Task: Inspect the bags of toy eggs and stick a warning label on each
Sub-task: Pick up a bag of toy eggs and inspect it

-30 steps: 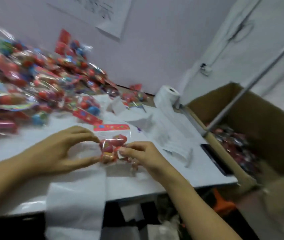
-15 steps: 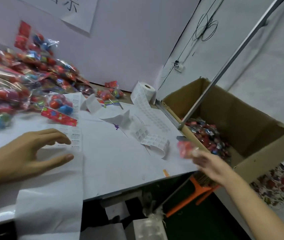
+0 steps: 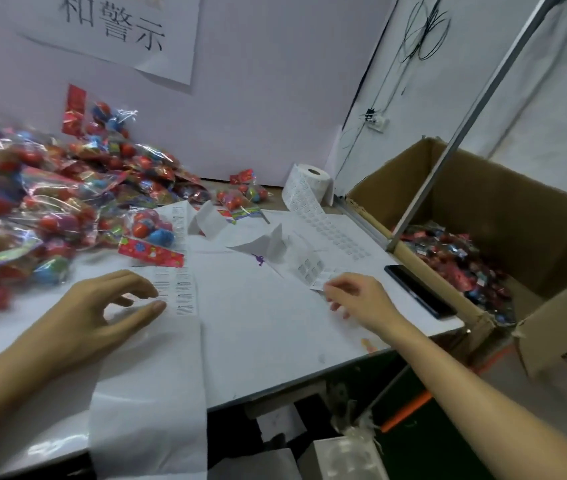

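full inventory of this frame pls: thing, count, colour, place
bags of toy eggs: large pile, clear with red and blue eggs, table's left
label strip: one, white, by left hand
label roll: one, white, table's far edge, strip unrolled toward right hand
table: one, white
phone: one, black, table's right edge
cardboard box: one, brown, right of table, holding bags
wall sign: one, white
left hand: open, beside label strip
right hand: fingers at the unrolled strip's end, grip unclear

We see a black phone (image 3: 420, 291) lying near the white table's (image 3: 258, 334) right edge, and a paper sign (image 3: 116, 32) on the wall.
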{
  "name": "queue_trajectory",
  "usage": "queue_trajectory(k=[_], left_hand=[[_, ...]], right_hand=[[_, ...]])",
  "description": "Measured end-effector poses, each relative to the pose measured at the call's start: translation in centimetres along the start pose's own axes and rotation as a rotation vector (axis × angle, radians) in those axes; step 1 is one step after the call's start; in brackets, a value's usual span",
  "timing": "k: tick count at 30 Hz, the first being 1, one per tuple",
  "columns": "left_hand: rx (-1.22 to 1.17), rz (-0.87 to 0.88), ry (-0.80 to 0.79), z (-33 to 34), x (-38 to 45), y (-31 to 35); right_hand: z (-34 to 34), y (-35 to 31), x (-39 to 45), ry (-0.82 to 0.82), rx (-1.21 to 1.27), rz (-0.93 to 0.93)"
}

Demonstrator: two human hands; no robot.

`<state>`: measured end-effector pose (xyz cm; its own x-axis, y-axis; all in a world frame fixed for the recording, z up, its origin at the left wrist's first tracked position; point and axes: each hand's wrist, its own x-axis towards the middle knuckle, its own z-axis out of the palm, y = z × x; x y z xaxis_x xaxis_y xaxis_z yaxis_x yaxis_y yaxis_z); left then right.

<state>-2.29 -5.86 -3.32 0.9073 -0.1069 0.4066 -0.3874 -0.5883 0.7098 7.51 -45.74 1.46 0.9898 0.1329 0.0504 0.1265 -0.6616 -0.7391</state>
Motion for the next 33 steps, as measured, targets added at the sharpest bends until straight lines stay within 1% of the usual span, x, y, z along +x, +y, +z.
queue_trajectory(k=[3, 6, 10, 12, 15, 17, 20, 23, 26, 28, 31, 32, 33], left_hand=[[0.036, 0.021, 0.049, -0.9, -0.3, 0.8], [0.073, -0.018, 0.097, -0.9, -0.2, 1.0], [0.102, -0.036, 0.099, -1.3, -0.3, 0.6], [0.114, -0.076, 0.152, -1.2, -0.4, 0.1], [0.111, -0.166, 0.28, -1.7, -0.6, -1.0], [0.078, -0.182, 0.324, -2.0, -0.6, -1.2], [0.083, -0.197, 0.315, -2.0, -0.6, -1.3], [0.127, -0.201, 0.298, -1.6, -0.6, -1.4], [0.127, -0.212, 0.292, -1.7, -0.5, -1.3], [0.13, -0.218, 0.287, -1.8, -0.4, -1.3], [0.142, -0.223, 0.279, -1.6, -0.4, -1.2], [0.136, -0.226, 0.286, -1.6, -0.4, -1.2], [0.125, -0.227, 0.298, -1.6, -0.4, -1.2]], right_hand=[[5.2, -5.0, 0.8, -0.213, -0.203, -0.226], [10.4, -10.0, 1.3, -0.353, -0.301, -0.495], [15.8, -15.6, 1.9, -0.452, -0.295, -0.666], [18.0, -17.4, 2.3, -0.467, -0.298, -0.705], [20.3, -18.7, 3.1, -0.447, -0.229, -0.698], [21.4, -18.4, 3.8, -0.394, -0.135, -0.67], [22.8, -16.7, 4.6, -0.282, -0.003, -0.595], [23.6, -15.0, 5.2, -0.112, 0.104, -0.546], [23.5, -14.0, 6.3, 0.036, 0.058, -0.633], [23.3, -13.6, 6.7, 0.017, -0.041, -0.641], [23.2, -13.4, 6.9, -0.171, -0.323, -0.552], [23.3, -13.4, 6.9, -0.206, -0.41, -0.529], [23.2, -13.6, 6.9, -0.197, -0.43, -0.518]])
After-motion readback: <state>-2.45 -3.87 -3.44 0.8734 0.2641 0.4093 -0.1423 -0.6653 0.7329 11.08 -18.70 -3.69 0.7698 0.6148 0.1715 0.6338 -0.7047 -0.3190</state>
